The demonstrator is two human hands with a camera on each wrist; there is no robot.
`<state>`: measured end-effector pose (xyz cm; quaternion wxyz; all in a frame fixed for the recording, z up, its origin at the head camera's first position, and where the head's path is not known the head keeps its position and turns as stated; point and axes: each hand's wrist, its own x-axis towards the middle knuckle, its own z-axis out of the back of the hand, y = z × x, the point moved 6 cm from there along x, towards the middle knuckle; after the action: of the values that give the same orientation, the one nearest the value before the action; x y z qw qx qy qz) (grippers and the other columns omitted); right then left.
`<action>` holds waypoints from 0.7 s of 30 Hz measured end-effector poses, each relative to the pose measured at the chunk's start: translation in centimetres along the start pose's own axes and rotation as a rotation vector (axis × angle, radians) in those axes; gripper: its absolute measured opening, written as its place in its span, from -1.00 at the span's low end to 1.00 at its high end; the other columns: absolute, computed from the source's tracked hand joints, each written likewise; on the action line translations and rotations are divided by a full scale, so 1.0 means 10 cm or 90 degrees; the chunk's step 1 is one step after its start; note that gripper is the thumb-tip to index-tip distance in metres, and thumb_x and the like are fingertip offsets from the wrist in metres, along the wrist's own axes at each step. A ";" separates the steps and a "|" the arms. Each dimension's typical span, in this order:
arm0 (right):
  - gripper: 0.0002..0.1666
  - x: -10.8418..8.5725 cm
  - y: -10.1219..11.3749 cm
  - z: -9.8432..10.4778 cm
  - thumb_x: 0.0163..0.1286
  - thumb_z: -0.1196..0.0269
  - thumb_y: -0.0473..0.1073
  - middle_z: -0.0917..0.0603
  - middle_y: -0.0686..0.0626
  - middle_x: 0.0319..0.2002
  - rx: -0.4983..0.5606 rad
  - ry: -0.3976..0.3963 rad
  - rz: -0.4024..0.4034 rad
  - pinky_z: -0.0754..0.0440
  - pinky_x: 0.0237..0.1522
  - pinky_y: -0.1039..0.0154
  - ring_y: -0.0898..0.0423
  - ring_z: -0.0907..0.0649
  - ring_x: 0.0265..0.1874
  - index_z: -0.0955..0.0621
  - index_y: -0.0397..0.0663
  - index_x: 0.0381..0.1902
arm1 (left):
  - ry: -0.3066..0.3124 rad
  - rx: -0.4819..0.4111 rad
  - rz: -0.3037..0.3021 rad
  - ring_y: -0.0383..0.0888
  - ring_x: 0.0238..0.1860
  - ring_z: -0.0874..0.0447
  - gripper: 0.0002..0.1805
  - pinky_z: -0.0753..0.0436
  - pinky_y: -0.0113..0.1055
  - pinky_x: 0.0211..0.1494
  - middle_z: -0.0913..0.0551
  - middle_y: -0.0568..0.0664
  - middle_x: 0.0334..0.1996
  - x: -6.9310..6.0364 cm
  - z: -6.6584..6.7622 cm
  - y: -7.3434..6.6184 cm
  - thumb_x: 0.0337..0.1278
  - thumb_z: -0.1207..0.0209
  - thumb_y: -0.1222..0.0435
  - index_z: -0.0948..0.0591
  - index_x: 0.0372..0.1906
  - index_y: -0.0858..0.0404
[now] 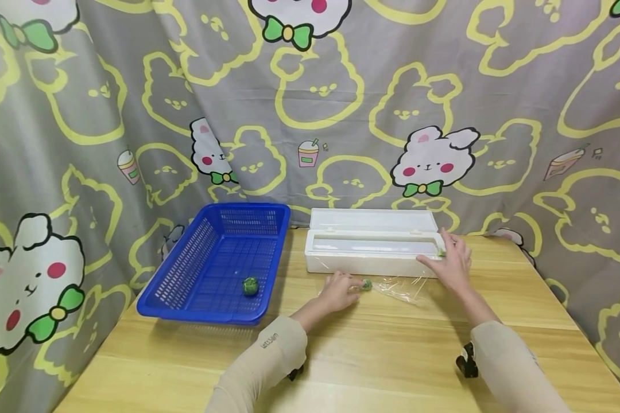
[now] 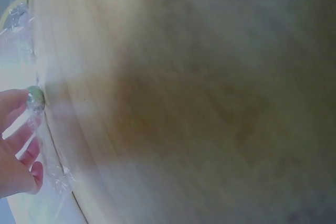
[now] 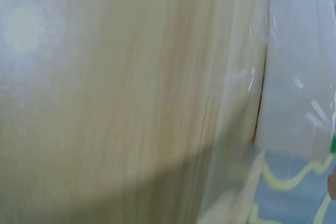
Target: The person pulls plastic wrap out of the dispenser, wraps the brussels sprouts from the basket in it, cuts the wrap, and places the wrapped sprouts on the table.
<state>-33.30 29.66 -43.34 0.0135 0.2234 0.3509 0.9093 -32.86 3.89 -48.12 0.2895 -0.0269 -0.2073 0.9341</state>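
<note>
A long white box (image 1: 372, 263) lies with its lid (image 1: 372, 220) tipped back, and clear film (image 1: 400, 289) spreads from it onto the table. My left hand (image 1: 339, 292) touches a small green ball (image 1: 367, 284) at the film with an outstretched finger; in the left wrist view the ball (image 2: 35, 99) is at that fingertip and the other fingers bend loosely. At the box's right end, my right hand (image 1: 453, 265) rests with thumb and fingers spread, beside a green piece (image 1: 441, 252). The right wrist view shows only a sliver of this hand (image 3: 332, 183).
A blue basket (image 1: 206, 316) stands to the left, with another green ball (image 1: 250, 286) inside. Behind the wooden table (image 1: 382, 355) hangs a grey patterned curtain (image 1: 341, 137). Film (image 3: 251, 77) also shows along the box front in the right wrist view.
</note>
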 end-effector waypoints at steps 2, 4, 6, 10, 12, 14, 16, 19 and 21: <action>0.18 0.01 -0.12 0.03 0.00 -0.39 0.10 -0.08 -0.41 0.24 0.003 0.013 -0.032 -0.10 0.01 -0.26 -0.34 -0.08 0.15 0.02 -0.09 0.41 | 0.000 -0.007 0.001 -0.15 -0.08 -0.36 -0.63 -0.25 -0.35 -0.14 -0.58 -0.12 0.02 -0.01 0.01 0.01 0.03 -0.23 0.23 -0.59 0.02 0.00; 0.19 0.01 -0.22 0.03 0.03 -0.36 0.13 -0.04 -0.43 0.23 0.006 0.033 -0.050 -0.08 0.00 -0.27 -0.35 -0.06 0.15 0.07 -0.08 0.42 | -0.010 -0.012 -0.013 -0.16 -0.09 -0.35 -0.64 -0.24 -0.35 -0.15 -0.58 -0.13 0.02 0.00 -0.02 0.04 0.04 -0.22 0.20 -0.59 0.01 -0.02; 0.17 0.00 -0.30 0.02 0.07 -0.33 0.14 -0.02 -0.46 0.22 0.009 0.056 -0.056 -0.09 -0.02 -0.27 -0.36 -0.06 0.13 0.08 -0.11 0.42 | -0.012 -0.015 -0.017 -0.17 -0.10 -0.35 -0.64 -0.24 -0.35 -0.15 -0.58 -0.14 0.01 0.00 -0.01 0.04 0.03 -0.23 0.19 -0.59 0.01 -0.03; 0.10 -0.04 -0.41 -0.01 0.12 -0.29 0.14 0.01 -0.52 0.19 0.021 0.108 -0.058 -0.10 -0.05 -0.26 -0.39 -0.03 0.12 0.02 -0.20 0.40 | -0.008 -0.009 -0.013 -0.17 -0.12 -0.35 -0.63 -0.24 -0.36 -0.16 -0.58 -0.14 0.02 0.00 -0.01 0.02 0.05 -0.21 0.17 -0.58 0.03 -0.01; 0.05 -0.04 -0.43 -0.02 0.14 -0.28 0.13 0.01 -0.53 0.18 0.026 0.122 -0.054 -0.09 -0.06 -0.25 -0.40 -0.02 0.11 -0.03 -0.23 0.38 | 0.001 -0.003 0.003 -0.17 -0.12 -0.36 -0.63 -0.24 -0.37 -0.16 -0.58 -0.12 0.02 -0.02 0.02 -0.02 0.04 -0.22 0.21 -0.58 0.03 0.03; 0.02 -0.05 -0.45 -0.04 0.16 -0.27 0.12 0.00 -0.54 0.17 0.033 0.125 -0.054 -0.08 -0.05 -0.26 -0.40 -0.03 0.11 -0.06 -0.22 0.38 | 0.000 0.004 0.005 -0.17 -0.14 -0.35 -0.63 -0.23 -0.37 -0.19 -0.58 -0.13 0.01 -0.01 0.00 -0.01 0.03 -0.23 0.20 -0.58 0.03 0.02; -0.02 -0.06 -0.46 -0.04 0.18 -0.25 0.10 -0.01 -0.55 0.16 0.041 0.126 -0.053 -0.07 -0.04 -0.27 -0.41 -0.03 0.10 -0.07 -0.22 0.37 | -0.003 0.008 0.004 -0.19 -0.15 -0.35 -0.62 -0.22 -0.38 -0.21 -0.59 -0.14 -0.01 0.00 -0.01 0.00 0.03 -0.23 0.19 -0.58 0.02 0.01; -0.04 -0.07 -0.49 -0.05 0.20 -0.24 0.09 -0.01 -0.55 0.17 0.048 0.126 -0.054 -0.07 -0.04 -0.29 -0.41 -0.03 0.10 -0.08 -0.19 0.38 | -0.006 0.002 0.008 -0.19 -0.15 -0.33 -0.60 -0.21 -0.39 -0.20 -0.60 -0.14 -0.04 0.00 -0.02 0.00 0.00 -0.25 0.18 -0.57 0.03 0.00; -0.05 -0.07 -0.50 -0.05 0.20 -0.24 0.09 -0.02 -0.54 0.17 0.049 0.125 -0.056 -0.08 -0.06 -0.30 -0.41 -0.04 0.10 -0.08 -0.16 0.38 | -0.005 -0.007 0.011 -0.19 -0.15 -0.31 -0.55 -0.20 -0.39 -0.19 -0.60 -0.14 -0.04 0.00 -0.01 0.00 -0.04 -0.27 0.16 -0.55 0.06 0.00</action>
<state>-33.53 32.99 -47.24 0.0103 0.1182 0.3944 0.9113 -32.84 3.93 -48.23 0.2803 -0.0268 -0.2136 0.9355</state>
